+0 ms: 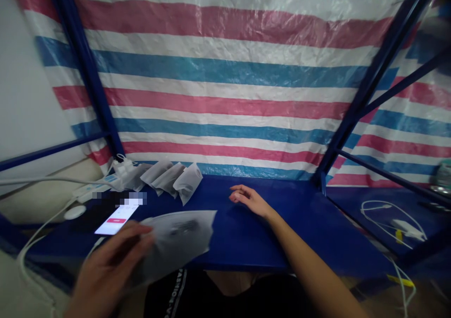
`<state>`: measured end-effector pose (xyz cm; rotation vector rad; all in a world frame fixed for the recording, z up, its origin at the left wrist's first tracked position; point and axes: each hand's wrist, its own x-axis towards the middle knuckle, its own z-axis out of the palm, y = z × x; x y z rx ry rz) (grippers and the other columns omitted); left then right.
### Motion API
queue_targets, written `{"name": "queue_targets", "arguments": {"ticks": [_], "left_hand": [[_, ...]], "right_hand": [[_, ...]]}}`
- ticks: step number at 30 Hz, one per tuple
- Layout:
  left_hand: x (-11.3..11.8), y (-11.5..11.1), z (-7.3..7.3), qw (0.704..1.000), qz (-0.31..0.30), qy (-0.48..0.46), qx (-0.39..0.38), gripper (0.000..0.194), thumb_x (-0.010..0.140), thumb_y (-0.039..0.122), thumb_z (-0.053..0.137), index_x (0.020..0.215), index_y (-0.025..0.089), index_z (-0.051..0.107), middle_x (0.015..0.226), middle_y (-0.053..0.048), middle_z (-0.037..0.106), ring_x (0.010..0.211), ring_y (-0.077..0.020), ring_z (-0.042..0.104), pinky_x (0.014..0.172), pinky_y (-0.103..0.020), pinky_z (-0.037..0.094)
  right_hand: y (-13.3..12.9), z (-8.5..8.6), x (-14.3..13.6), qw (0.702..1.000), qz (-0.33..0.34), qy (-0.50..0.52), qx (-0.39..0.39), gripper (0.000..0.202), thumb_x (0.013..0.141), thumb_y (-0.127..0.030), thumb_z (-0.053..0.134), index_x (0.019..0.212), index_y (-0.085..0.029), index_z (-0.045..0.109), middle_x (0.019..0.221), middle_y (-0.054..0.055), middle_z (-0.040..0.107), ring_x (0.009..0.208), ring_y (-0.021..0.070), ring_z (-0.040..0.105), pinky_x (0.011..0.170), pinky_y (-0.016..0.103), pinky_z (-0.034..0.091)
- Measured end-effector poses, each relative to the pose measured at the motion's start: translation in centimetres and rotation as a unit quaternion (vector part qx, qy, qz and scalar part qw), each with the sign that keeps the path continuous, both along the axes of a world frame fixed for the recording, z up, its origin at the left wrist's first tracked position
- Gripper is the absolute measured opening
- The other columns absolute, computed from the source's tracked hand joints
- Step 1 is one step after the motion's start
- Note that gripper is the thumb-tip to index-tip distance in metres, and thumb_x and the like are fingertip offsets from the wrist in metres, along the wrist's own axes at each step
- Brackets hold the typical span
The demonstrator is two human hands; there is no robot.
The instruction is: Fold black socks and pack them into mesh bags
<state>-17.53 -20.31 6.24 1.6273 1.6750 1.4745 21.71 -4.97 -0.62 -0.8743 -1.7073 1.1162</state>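
Pinched between the fingers and thumb of my left hand [118,257] is a translucent white pouch [183,236], tilted above the near edge of the blue table [246,257]. Something dark shows through the pouch, too blurred to make out. My right hand [246,199] is over the middle of the table, holding nothing, its fingers loosely bent and a little apart. Several similar pouches [188,182] lean in a row at the back left of the table. A lit phone [118,217] lies beyond my left hand.
A power strip [95,189] with plugs and white cables is at the far left, near a round white disc [75,212]. Blue metal posts [355,102] frame a striped plastic sheet [225,73]. A white charger [407,228] with its cable lies at the right.
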Motion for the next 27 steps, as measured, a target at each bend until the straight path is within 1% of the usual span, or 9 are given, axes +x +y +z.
{"name": "queue_targets", "arguments": {"ticks": [2, 4, 7, 10, 12, 15, 18, 22, 27], "left_hand": [[3.9, 2.0, -1.4, 0.997, -0.054, -0.045, 0.026, 0.039, 0.079, 0.066, 0.079, 0.098, 0.032, 0.082, 0.100, -0.003, 0.076, 0.085, -0.0283, 0.075, 0.070, -0.037, 0.065], [8.1, 5.6, -2.7, 0.990, -0.086, -0.103, 0.045, 0.037, 0.084, 0.064, 0.076, 0.103, 0.033, 0.081, 0.104, -0.004, 0.076, 0.095, -0.0295, 0.075, 0.083, -0.040, 0.064], [13.1, 11.8, -4.1, 0.972, -0.155, -0.173, 0.040, 0.045, 0.089, 0.063, 0.073, 0.117, 0.028, 0.077, 0.112, -0.008, 0.076, 0.109, -0.0319, 0.073, 0.097, -0.043, 0.060], [15.0, 17.1, -4.9, 0.944, -0.248, -0.218, 0.002, 0.062, 0.094, 0.060, 0.069, 0.145, 0.026, 0.062, 0.142, -0.014, 0.068, 0.133, -0.0343, 0.065, 0.107, -0.043, 0.055], [15.0, 20.0, -5.5, 0.939, -0.249, -0.234, -0.045, 0.074, 0.095, 0.059, 0.070, 0.158, 0.024, 0.049, 0.162, -0.018, 0.052, 0.147, -0.0362, 0.054, 0.114, -0.045, 0.051], [14.0, 23.6, -6.6, 0.952, -0.192, -0.213, -0.104, 0.089, 0.095, 0.056, 0.075, 0.166, 0.022, 0.034, 0.174, -0.022, 0.033, 0.158, -0.0373, 0.039, 0.125, -0.048, 0.038], [12.4, 26.1, -7.8, 0.963, -0.163, -0.198, -0.081, 0.098, 0.095, 0.054, 0.076, 0.169, 0.021, 0.022, 0.177, -0.023, 0.025, 0.161, -0.0354, 0.033, 0.129, -0.045, 0.032], [10.0, 27.7, -8.4, 0.963, -0.158, -0.210, -0.061, 0.096, 0.092, 0.055, 0.078, 0.167, 0.021, 0.028, 0.175, -0.024, 0.028, 0.159, -0.0370, 0.038, 0.124, -0.046, 0.040], [8.6, 27.7, -8.2, 0.975, -0.145, -0.163, -0.047, 0.069, 0.095, 0.049, 0.074, 0.151, 0.016, 0.051, 0.164, -0.025, 0.048, 0.146, -0.0351, 0.055, 0.121, -0.046, 0.044]], "right_hand": [[-0.6, 0.4, -0.1, 0.992, 0.096, 0.054, -0.059, 0.078, 0.088, -0.080, 0.068, 0.143, -0.025, 0.062, 0.127, 0.014, 0.075, 0.116, 0.0298, 0.074, 0.100, 0.047, 0.060], [-0.7, 0.5, 0.2, 0.985, 0.120, 0.080, -0.099, 0.087, 0.081, -0.084, 0.073, 0.144, -0.025, 0.062, 0.132, 0.015, 0.073, 0.119, 0.0315, 0.073, 0.097, 0.047, 0.062], [0.2, 0.1, 1.3, 0.987, 0.016, 0.096, -0.127, 0.072, 0.074, -0.069, 0.089, 0.128, -0.026, 0.070, 0.123, 0.010, 0.077, 0.110, 0.0300, 0.076, 0.090, 0.041, 0.064], [1.9, -0.7, 2.7, 0.978, -0.115, 0.127, -0.119, 0.061, 0.073, -0.059, 0.093, 0.118, -0.024, 0.072, 0.118, 0.010, 0.079, 0.106, 0.0311, 0.077, 0.084, 0.039, 0.064], [2.9, -1.2, 3.5, 0.964, -0.183, 0.161, -0.105, 0.061, 0.072, -0.057, 0.094, 0.117, -0.022, 0.073, 0.117, 0.012, 0.080, 0.104, 0.0321, 0.077, 0.082, 0.040, 0.064], [3.7, -1.9, 4.3, 0.945, -0.241, 0.202, -0.089, 0.060, 0.065, -0.053, 0.097, 0.110, -0.020, 0.076, 0.110, 0.010, 0.082, 0.099, 0.0311, 0.078, 0.085, 0.042, 0.064], [4.0, -2.2, 4.5, 0.942, -0.252, 0.204, -0.088, 0.061, 0.061, -0.052, 0.098, 0.108, -0.019, 0.077, 0.105, 0.008, 0.083, 0.096, 0.0302, 0.078, 0.085, 0.043, 0.064], [4.0, -2.4, 4.0, 0.948, -0.242, 0.187, -0.087, 0.062, 0.064, -0.053, 0.097, 0.111, -0.018, 0.076, 0.108, 0.009, 0.083, 0.095, 0.0293, 0.078, 0.085, 0.042, 0.064], [4.1, -2.6, 3.6, 0.958, -0.248, 0.143, -0.035, 0.062, 0.068, -0.059, 0.094, 0.112, -0.021, 0.073, 0.107, 0.008, 0.082, 0.097, 0.0295, 0.078, 0.085, 0.042, 0.064]]}}
